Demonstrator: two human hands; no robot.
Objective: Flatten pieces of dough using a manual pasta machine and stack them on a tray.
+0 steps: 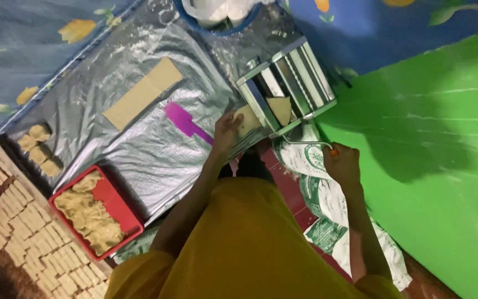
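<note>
- Steel-grey and shiny, a hand-cranked dough roller (286, 83) stands at the far middle of the scene, on a sheet of silver plastic (139, 149) spread over the floor.
- The left hand (227, 133) reaches to the roller's left side, its fingers curled on the edge of a pale sheet of dough (247, 119) that comes out there; a second bit of dough (280, 109) shows between the rollers.
- The right hand (341, 163) is closed round the orange grip of the roller's crank handle (305, 144), just near and right of the machine.
- A purple spatula (186, 123) lies on the plastic just left of the left hand, its blade pointing far and left.
- Farther left, a long flat strip of rolled dough (142, 93) lies diagonally on the plastic, well apart from the hands.
- A red tray (117, 207) heaped with rough lumps of dough sits at the near left edge of the plastic.
- Small dough pieces (40, 147) lie in a loose group to the far left of the tray.
- Along the near left, a board (29, 221) carries rows of cut rectangular pieces, packed close together.
- A blue-rimmed bowl (217, 16) with white contents stands at the far edge, beyond the roller.
- A green mat (432, 166) covers the right side; printed white cloth (327, 221) lies beneath the right arm.
- The person wears a yellow top (244, 243).
</note>
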